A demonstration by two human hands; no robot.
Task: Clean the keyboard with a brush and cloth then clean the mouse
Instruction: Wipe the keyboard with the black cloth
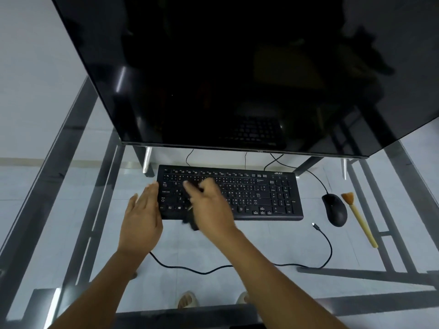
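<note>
Right hand [209, 205] over the left half of the keyboard [237, 193], fingers curled round a dark cloth [191, 223], blurred. Left hand [142, 217] flat, fingers straight, against the keyboard's left end, holding nothing. Best to keep that end braced, wipe along the key rows with light pressure, then work rightward. Brush [358, 219] lying on the glass surface [261, 243] just beside the mouse [334, 209], right of the keyboard.

clear glass table [273, 243] on metal frame; matt black plastic keyboard [256, 193]; glossy monitor [237, 67]; wooden-looking brush [358, 219].
</note>
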